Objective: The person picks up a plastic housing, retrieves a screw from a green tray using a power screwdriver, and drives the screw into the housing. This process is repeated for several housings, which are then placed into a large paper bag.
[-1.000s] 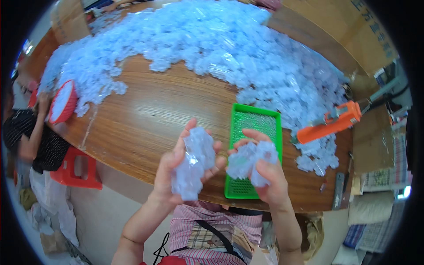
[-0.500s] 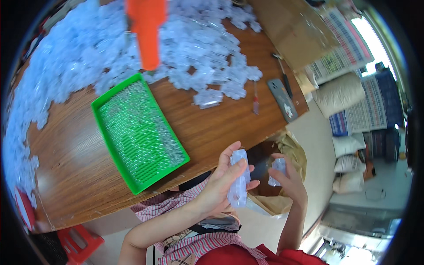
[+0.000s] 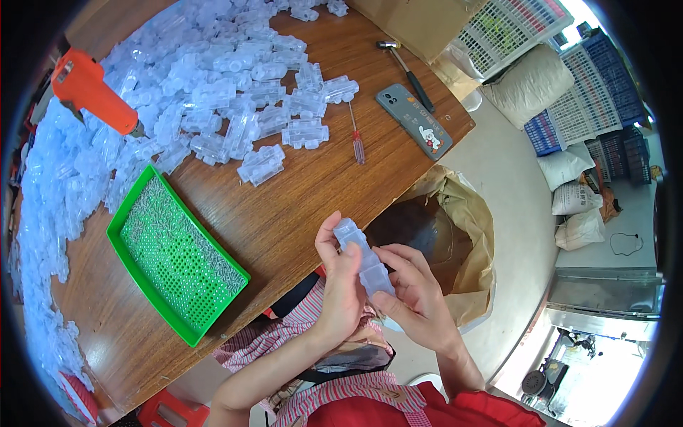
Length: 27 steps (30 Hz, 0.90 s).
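Observation:
A long, pale translucent plastic piece (image 3: 371, 269) with several blocky sections slants between my hands, over the table's near edge. My left hand (image 3: 341, 288) is closed round its left side, with the thumb lying across it. My right hand (image 3: 421, 302) pinches its lower right end between thumb and fingers. Whether it is one piece or several pressed together, I cannot tell. Past my hands, similar clear plastic parts (image 3: 262, 165) lie in a big spread pile. Left of my hands stands a green perforated tray (image 3: 213, 324) holding many small metal screws or pins.
An orange power screwdriver (image 3: 96, 92) hangs over the pile at the left. A small red-handled screwdriver (image 3: 358, 146), a phone (image 3: 415, 121) and a black-handled hammer (image 3: 409, 75) lie on the wooden table (image 3: 284, 220). An open paper-lined sack (image 3: 473, 274) stands beside my right hand.
My right hand, apart over the sack with a small clear piece, has come left onto the plastic in my left hand. The view has shifted, and the orange screwdriver appears farther left.

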Each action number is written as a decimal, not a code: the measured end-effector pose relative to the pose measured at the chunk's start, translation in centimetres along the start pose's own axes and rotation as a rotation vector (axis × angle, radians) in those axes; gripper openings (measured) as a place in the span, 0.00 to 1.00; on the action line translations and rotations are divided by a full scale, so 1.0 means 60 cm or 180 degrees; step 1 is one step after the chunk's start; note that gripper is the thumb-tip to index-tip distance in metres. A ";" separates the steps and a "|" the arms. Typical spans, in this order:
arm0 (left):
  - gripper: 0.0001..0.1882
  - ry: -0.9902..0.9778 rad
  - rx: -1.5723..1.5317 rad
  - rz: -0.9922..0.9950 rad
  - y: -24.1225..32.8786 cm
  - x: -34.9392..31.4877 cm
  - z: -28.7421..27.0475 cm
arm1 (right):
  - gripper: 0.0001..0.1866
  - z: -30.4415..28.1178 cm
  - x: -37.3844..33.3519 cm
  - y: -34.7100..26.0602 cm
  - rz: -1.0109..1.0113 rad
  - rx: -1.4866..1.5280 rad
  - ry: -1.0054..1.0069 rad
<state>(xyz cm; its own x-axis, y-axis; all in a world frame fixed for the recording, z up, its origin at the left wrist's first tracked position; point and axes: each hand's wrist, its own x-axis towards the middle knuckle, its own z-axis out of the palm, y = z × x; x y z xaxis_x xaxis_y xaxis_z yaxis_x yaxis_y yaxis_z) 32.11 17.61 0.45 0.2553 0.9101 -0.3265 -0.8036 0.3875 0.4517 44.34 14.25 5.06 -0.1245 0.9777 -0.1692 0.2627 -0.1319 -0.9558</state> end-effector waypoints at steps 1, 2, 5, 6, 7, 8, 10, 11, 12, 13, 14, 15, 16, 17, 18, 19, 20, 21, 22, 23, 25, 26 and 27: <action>0.26 -0.0064 0.0132 0.0151 -0.003 0.008 -0.006 | 0.28 -0.004 0.001 0.003 -0.0012 0.0004 0.0012; 0.26 -0.0079 0.0142 0.0153 -0.002 0.012 -0.006 | 0.27 -0.010 0.001 0.007 0.0109 0.0619 0.0041; 0.27 -0.0307 -0.0366 -0.0093 0.002 0.013 -0.013 | 0.24 -0.031 -0.003 0.018 0.0519 0.2071 0.0113; 0.27 -0.0313 -0.0358 -0.0092 0.003 0.013 -0.011 | 0.24 -0.041 -0.004 0.022 0.0694 0.2561 0.0086; 0.29 -0.0269 -0.0286 -0.0205 0.007 0.011 -0.006 | 0.25 -0.047 0.000 0.020 0.0779 0.2730 0.0230; 0.30 -0.0225 -0.0213 -0.0318 0.011 0.010 -0.002 | 0.26 -0.052 0.001 0.017 0.0754 0.3163 0.0281; 0.31 -0.0328 -0.0247 -0.0482 0.018 0.010 0.004 | 0.29 -0.067 0.000 0.027 0.0553 0.3877 0.0251; 0.33 -0.0416 -0.0282 -0.0641 0.019 0.011 0.005 | 0.30 -0.070 0.000 0.032 0.0394 0.4175 0.0170; 0.33 -0.0428 -0.0284 -0.0655 0.019 0.012 0.005 | 0.30 -0.073 0.001 0.034 0.0235 0.4470 0.0085; 0.33 -0.0613 -0.0164 -0.0764 0.018 0.012 0.004 | 0.27 -0.077 0.001 0.036 0.0267 0.4415 0.0132; 0.33 -0.0800 -0.0047 -0.0876 0.016 0.013 0.003 | 0.27 -0.082 0.002 0.036 0.0259 0.4407 0.0160; 0.36 -0.0826 -0.0044 -0.0984 0.015 0.011 0.004 | 0.24 -0.088 0.001 0.035 0.0359 0.4299 0.0129; 0.36 -0.0840 -0.0058 -0.1014 0.012 0.011 0.003 | 0.22 -0.093 0.000 0.035 0.0460 0.4190 0.0105; 0.37 -0.0983 0.0239 -0.0917 0.008 0.013 -0.001 | 0.19 -0.095 -0.001 0.040 0.0333 0.3596 0.0146; 0.38 -0.1096 0.0557 -0.0816 0.005 0.010 -0.006 | 0.17 -0.091 -0.001 0.043 0.0227 0.3033 0.0169; 0.37 -0.1221 0.0699 -0.0642 0.001 0.009 -0.012 | 0.20 -0.081 -0.001 0.016 0.0315 0.2036 0.0533; 0.37 -0.1209 0.0701 -0.0674 0.002 0.007 -0.011 | 0.23 -0.079 0.002 0.024 -0.0083 0.1109 0.0546; 0.37 -0.1286 0.0811 -0.0670 0.003 0.009 -0.007 | 0.26 -0.079 0.005 0.031 -0.0472 0.0154 0.0561; 0.36 -0.1363 0.0921 -0.0660 0.003 0.009 -0.006 | 0.28 -0.074 0.004 0.024 -0.0291 0.0227 0.0638; 0.35 -0.1297 0.0879 -0.0782 0.002 0.008 -0.009 | 0.28 -0.072 0.000 0.019 -0.0271 0.0219 0.0665; 0.35 -0.1222 0.0818 -0.0844 0.000 0.006 -0.013 | 0.28 -0.070 -0.001 0.014 0.0111 0.0517 0.0620; 0.34 -0.1143 0.0753 -0.0897 0.001 0.005 -0.014 | 0.28 -0.070 -0.001 0.014 0.0105 0.0522 0.0621; 0.34 -0.1147 0.0756 -0.0901 0.001 0.003 -0.016 | 0.27 -0.072 -0.002 0.016 0.0171 0.0525 0.0530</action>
<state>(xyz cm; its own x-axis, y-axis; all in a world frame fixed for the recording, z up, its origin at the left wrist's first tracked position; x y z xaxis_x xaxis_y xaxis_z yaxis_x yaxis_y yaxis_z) 31.61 17.68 -0.36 0.6478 0.7414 -0.1754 -0.5427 0.6106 0.5767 48.73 14.71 5.22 0.0486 0.9802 -0.1919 0.1033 -0.1960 -0.9751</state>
